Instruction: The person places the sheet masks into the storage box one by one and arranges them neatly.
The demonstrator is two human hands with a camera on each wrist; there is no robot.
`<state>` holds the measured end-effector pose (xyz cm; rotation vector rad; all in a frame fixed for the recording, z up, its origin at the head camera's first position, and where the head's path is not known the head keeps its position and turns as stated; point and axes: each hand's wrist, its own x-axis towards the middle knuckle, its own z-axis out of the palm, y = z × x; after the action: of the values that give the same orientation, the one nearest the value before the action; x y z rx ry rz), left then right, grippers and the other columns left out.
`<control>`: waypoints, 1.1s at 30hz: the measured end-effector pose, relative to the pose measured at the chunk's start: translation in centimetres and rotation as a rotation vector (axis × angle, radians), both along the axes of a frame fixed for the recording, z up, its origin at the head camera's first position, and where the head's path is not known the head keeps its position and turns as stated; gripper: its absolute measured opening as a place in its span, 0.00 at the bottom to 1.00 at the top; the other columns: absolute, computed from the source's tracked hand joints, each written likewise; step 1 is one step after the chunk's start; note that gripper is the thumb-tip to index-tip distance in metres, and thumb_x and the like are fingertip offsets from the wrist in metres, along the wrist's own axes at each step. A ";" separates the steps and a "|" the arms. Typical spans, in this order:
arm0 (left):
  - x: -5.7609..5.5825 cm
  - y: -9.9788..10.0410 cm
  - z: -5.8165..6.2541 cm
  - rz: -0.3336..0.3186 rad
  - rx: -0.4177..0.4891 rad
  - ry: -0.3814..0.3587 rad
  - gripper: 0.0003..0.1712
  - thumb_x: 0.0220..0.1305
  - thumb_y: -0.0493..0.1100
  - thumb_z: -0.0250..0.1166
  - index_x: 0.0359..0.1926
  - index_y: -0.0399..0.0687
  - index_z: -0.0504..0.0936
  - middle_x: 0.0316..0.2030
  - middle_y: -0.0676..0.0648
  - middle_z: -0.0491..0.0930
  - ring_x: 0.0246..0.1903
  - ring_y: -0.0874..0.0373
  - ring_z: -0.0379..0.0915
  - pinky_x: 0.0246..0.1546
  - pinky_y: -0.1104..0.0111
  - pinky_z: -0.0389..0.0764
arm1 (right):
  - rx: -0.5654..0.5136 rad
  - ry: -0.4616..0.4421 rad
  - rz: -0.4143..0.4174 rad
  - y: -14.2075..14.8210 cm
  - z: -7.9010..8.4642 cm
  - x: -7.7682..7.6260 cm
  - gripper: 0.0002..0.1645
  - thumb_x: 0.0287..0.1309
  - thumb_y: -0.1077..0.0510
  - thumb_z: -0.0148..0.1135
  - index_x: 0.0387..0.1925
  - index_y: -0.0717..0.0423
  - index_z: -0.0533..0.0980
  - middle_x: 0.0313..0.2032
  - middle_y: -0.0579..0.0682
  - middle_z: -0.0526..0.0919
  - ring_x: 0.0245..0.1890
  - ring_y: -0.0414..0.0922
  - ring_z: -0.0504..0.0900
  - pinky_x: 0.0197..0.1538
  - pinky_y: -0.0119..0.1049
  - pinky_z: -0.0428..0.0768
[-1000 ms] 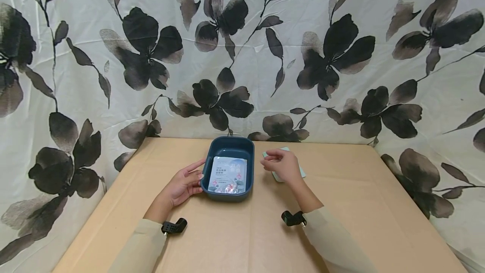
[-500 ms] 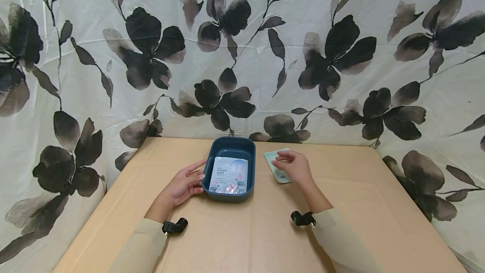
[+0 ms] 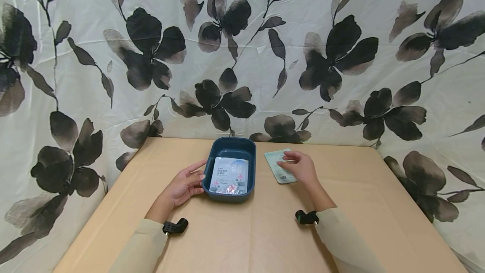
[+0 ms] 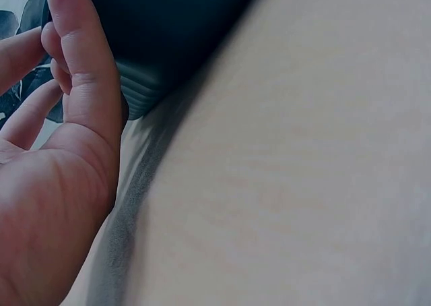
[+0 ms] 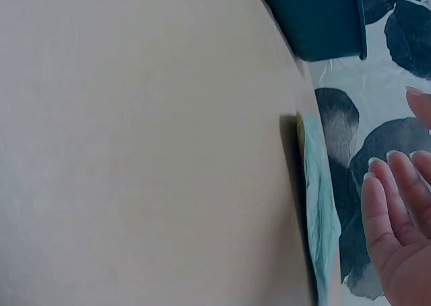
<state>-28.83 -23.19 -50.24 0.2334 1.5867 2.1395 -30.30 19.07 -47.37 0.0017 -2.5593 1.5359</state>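
Note:
On the table stands a dark blue rectangular bin (image 3: 229,198), with a pale blue printed sachet (image 3: 229,175) lying in its near part. My left hand (image 3: 184,188) rests its fingers against the bin's left side; the left wrist view shows the thumb (image 4: 87,70) close against the dark wall. To the right of the bin lies a mint-green flat packet (image 3: 276,165). Over the packet's right side hovers my right hand (image 3: 301,168), fingers loosely bent and holding nothing. In the right wrist view a gap separates those fingertips from the green packet (image 5: 320,205).
The tan table (image 3: 227,239) reaches back to a white cloth (image 3: 265,66) printed with dark flowers. Black wrist devices sit on the left wrist (image 3: 175,226) and right wrist (image 3: 307,217).
My right hand has moved right, from beside the bin to over the packet's right side, uncovering more of the packet. The left hand, bin and sachet have stayed put.

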 end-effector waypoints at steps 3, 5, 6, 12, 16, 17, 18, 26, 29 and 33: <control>0.0 0.0 0.0 0.003 -0.001 -0.004 0.38 0.76 0.35 0.56 0.81 0.53 0.54 0.54 0.45 0.79 0.35 0.60 0.82 0.38 0.69 0.87 | -0.009 -0.005 0.000 0.3 -0.1 -0.2 0.33 0.53 0.53 0.79 0.59 0.61 0.80 0.50 0.61 0.88 0.47 0.51 0.89 0.42 0.21 0.80; 0.0 -0.1 0.0 0.006 -0.003 -0.008 0.38 0.77 0.35 0.56 0.81 0.53 0.54 0.54 0.45 0.79 0.35 0.60 0.82 0.38 0.69 0.87 | -0.017 -0.009 0.000 0.4 -0.1 -0.3 0.34 0.53 0.54 0.79 0.59 0.62 0.80 0.51 0.62 0.87 0.48 0.52 0.88 0.43 0.20 0.79; 0.0 -0.1 0.0 0.006 -0.004 -0.010 0.38 0.77 0.35 0.56 0.81 0.53 0.54 0.54 0.45 0.79 0.35 0.60 0.81 0.38 0.69 0.87 | -0.018 -0.011 0.001 0.5 -0.1 -0.3 0.34 0.53 0.54 0.79 0.59 0.63 0.79 0.51 0.62 0.87 0.48 0.52 0.88 0.43 0.20 0.79; 0.0 -0.1 0.0 0.001 -0.003 -0.007 0.38 0.77 0.36 0.56 0.81 0.53 0.54 0.55 0.46 0.79 0.35 0.60 0.82 0.38 0.69 0.87 | 0.010 -0.031 -0.003 0.8 -0.2 -0.9 0.34 0.53 0.55 0.79 0.61 0.62 0.79 0.53 0.61 0.86 0.51 0.54 0.86 0.48 0.27 0.82; 0.0 -0.1 -0.1 -0.001 -0.003 0.000 0.38 0.77 0.36 0.56 0.81 0.53 0.54 0.55 0.45 0.80 0.36 0.60 0.82 0.38 0.69 0.87 | 0.021 -0.039 0.009 1.2 -0.5 -1.4 0.36 0.53 0.55 0.79 0.63 0.60 0.77 0.56 0.61 0.85 0.54 0.55 0.84 0.57 0.44 0.83; 0.0 -0.1 -0.1 -0.001 -0.003 0.000 0.38 0.76 0.36 0.56 0.81 0.53 0.54 0.55 0.45 0.80 0.36 0.60 0.82 0.38 0.69 0.87 | 0.024 -0.039 0.012 1.3 -0.5 -1.5 0.37 0.53 0.55 0.79 0.63 0.60 0.77 0.56 0.61 0.84 0.55 0.56 0.83 0.59 0.48 0.82; 0.0 -0.1 -0.1 -0.003 -0.003 0.003 0.38 0.76 0.36 0.56 0.81 0.53 0.54 0.55 0.45 0.80 0.36 0.60 0.82 0.38 0.69 0.87 | 0.031 -0.038 0.018 1.5 -0.6 -1.6 0.37 0.53 0.55 0.79 0.64 0.61 0.77 0.57 0.61 0.84 0.56 0.56 0.83 0.60 0.49 0.82; 0.2 -0.1 0.2 -0.001 -0.004 -0.006 0.38 0.76 0.36 0.57 0.81 0.52 0.54 0.57 0.43 0.79 0.36 0.60 0.83 0.38 0.69 0.87 | 0.045 -0.064 0.016 2.0 -0.7 -2.4 0.41 0.55 0.53 0.78 0.68 0.59 0.73 0.62 0.62 0.80 0.62 0.59 0.77 0.67 0.53 0.76; 0.2 -0.1 0.3 0.000 -0.003 -0.008 0.38 0.76 0.36 0.57 0.81 0.53 0.54 0.56 0.44 0.79 0.36 0.60 0.82 0.38 0.69 0.87 | 0.042 -0.073 0.009 2.1 -0.7 -2.5 0.41 0.55 0.53 0.78 0.68 0.59 0.72 0.64 0.62 0.78 0.64 0.60 0.75 0.68 0.54 0.74; 0.3 -0.1 0.4 -0.004 0.002 -0.008 0.39 0.76 0.36 0.57 0.81 0.53 0.54 0.57 0.44 0.79 0.36 0.60 0.82 0.38 0.69 0.87 | 0.060 -0.085 -0.005 2.2 -0.8 -2.9 0.41 0.54 0.53 0.78 0.68 0.58 0.73 0.65 0.62 0.77 0.66 0.60 0.74 0.70 0.54 0.72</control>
<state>-28.57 -23.25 -49.88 0.2282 1.5783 2.1362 -33.24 21.30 -48.21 -0.0640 -2.6677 1.4878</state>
